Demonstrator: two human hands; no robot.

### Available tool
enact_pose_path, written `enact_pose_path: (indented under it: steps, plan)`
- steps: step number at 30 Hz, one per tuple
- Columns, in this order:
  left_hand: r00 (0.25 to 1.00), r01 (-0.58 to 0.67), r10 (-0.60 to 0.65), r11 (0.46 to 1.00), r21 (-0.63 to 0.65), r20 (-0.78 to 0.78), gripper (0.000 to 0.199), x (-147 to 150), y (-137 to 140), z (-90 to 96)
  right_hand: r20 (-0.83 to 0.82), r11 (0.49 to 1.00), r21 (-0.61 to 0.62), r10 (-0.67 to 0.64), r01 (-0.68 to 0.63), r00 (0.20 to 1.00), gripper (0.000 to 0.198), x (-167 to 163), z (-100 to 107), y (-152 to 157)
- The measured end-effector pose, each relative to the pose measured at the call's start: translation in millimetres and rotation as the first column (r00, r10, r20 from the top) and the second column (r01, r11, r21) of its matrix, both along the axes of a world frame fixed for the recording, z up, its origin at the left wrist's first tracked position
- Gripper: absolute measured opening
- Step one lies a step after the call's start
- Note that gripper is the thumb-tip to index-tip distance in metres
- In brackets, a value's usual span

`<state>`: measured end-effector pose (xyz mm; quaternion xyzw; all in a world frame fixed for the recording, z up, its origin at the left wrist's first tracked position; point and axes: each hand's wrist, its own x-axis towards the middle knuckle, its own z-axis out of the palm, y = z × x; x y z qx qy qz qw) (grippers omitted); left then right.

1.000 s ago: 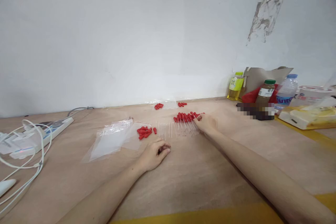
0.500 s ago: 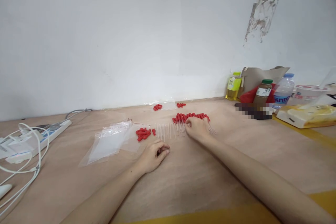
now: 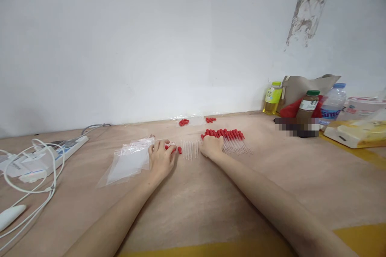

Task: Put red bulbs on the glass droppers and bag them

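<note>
My left hand [image 3: 162, 160] lies over the small pile of red rubber bulbs [image 3: 170, 149], its fingers curled down onto them. A bulb shows at its fingertips, and most of the pile is hidden beneath the hand. One loose red bulb stands just right of the pile. Thin clear tubes [image 3: 188, 150] lie side by side between my hands. My right hand [image 3: 212, 146] is closed at the left end of a row of red-capped droppers [image 3: 230, 133]; what its fingers hold is hidden. The droppers' clear stems [image 3: 238, 147] point toward me.
Clear zip bags [image 3: 128, 162] overlap left of my left hand. Two small groups of red bulbs [image 3: 211, 120] lie on plastic near the wall. A power strip [image 3: 64, 156] with white cables is at left. Bottles [image 3: 272, 98] and a tissue pack [image 3: 356, 132] stand at right.
My left hand has moved up and left from the bare table onto the red bulbs. My right hand has shifted left along the dropper row. The view has swung slightly left.
</note>
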<state>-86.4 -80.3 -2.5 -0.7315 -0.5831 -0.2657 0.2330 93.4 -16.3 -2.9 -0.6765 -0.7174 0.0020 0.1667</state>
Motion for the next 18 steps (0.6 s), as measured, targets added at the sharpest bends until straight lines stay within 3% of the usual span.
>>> enact_pose_path:
  steps: [7,10,15,18]
  plan:
    - [0.997,-0.067,0.071,0.967,-0.247,0.005,0.023,-0.8,33.1,2.4,0.025,0.996,-0.086,0.035,-0.032,0.999,0.021,-8.9,2.6,1.1]
    - [0.996,-0.073,0.083,0.952,-0.297,0.023,0.021,2.6,43.9,2.2,0.021,0.996,-0.08,0.048,-0.046,0.999,0.025,-6.3,7.4,-6.1]
    - [0.996,-0.046,0.067,0.948,-0.315,0.056,0.015,4.8,48.9,4.6,-0.025,0.997,0.047,0.064,-0.063,0.998,0.031,25.4,16.8,-28.3]
    - [0.995,-0.02,0.048,0.955,-0.295,0.088,0.015,5.7,43.1,10.1,-0.139,0.983,0.106,0.163,-0.149,0.977,0.026,55.6,11.0,-38.6]
